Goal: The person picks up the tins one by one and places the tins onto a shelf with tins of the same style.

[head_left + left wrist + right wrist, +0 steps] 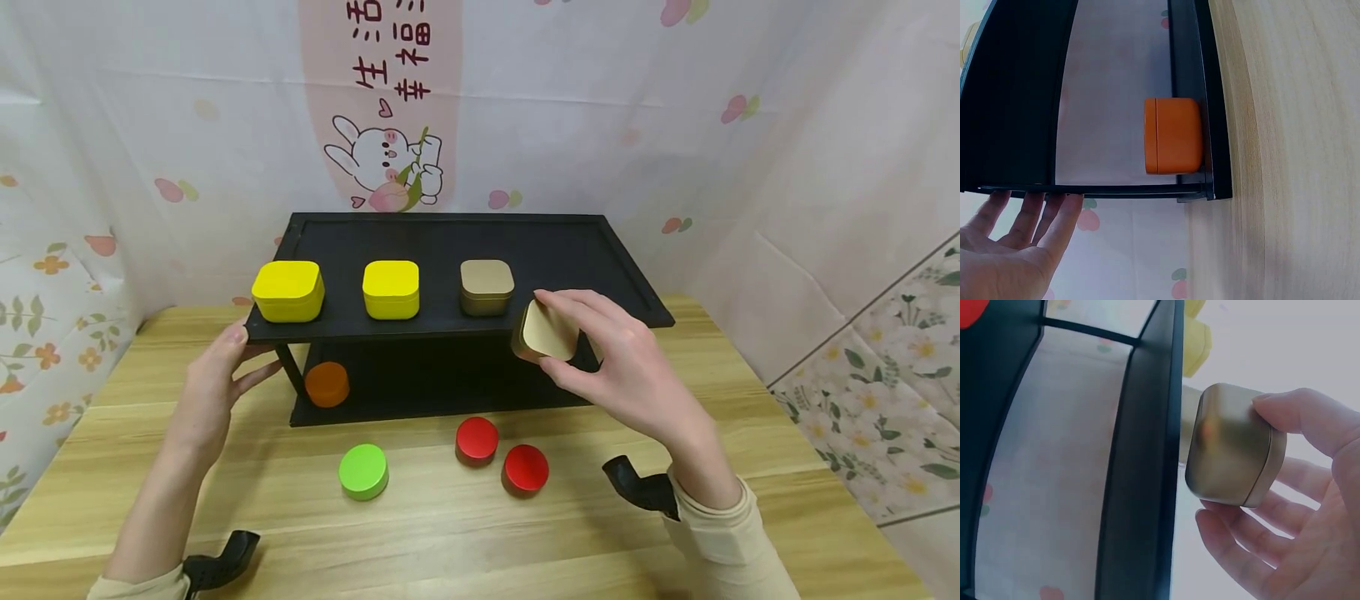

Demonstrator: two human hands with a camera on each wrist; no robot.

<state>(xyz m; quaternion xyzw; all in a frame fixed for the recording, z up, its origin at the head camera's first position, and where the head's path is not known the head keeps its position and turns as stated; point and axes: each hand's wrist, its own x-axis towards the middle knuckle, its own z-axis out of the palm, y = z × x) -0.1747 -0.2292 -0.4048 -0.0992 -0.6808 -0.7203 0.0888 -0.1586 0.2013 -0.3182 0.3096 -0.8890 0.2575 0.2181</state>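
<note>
My right hand (626, 367) holds a small gold square tin (550, 331) between thumb and fingers, tilted at the front edge of the black two-tier shelf (442, 237). In the right wrist view, the gold tin (1229, 444) shows its lid seam, with the thumb on one side. At the shelf's upper left corner, my left hand (210, 383) touches the side; its fairly straight fingers (1063, 222) meet the edge in the left wrist view. Two yellow square tins (288, 292) and another gold tin (487, 287) stand along the upper tier. An orange round tin (327, 384) sits on the lower tier's left.
Before the shelf, a green round tin (363, 472) and two red round tins (477, 441) stand on the wooden table (420, 542). A patterned cloth (585, 133) hangs behind. Black wrist mounts (641, 486) jut from both sleeves.
</note>
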